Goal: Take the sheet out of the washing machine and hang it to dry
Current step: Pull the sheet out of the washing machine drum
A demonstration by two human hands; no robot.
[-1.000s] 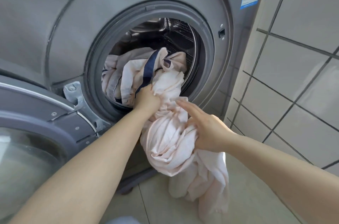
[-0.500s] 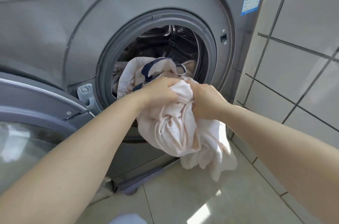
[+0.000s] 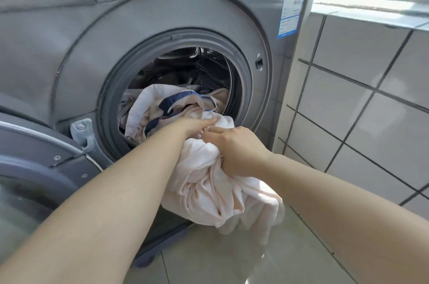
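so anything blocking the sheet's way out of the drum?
Nothing visible. Both hands, left and right, grip the sheet, which already spills over the open port's rim; the door is swung aside left.

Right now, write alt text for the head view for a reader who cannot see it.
Two bare hands grip a crumpled pale pink cotton sheet, the left hand at the round opening of a grey front-loading washing machine, the right hand just outside it. Half the sheet hangs toward the tiled floor; navy-trimmed folds remain in the drum beside the open door.
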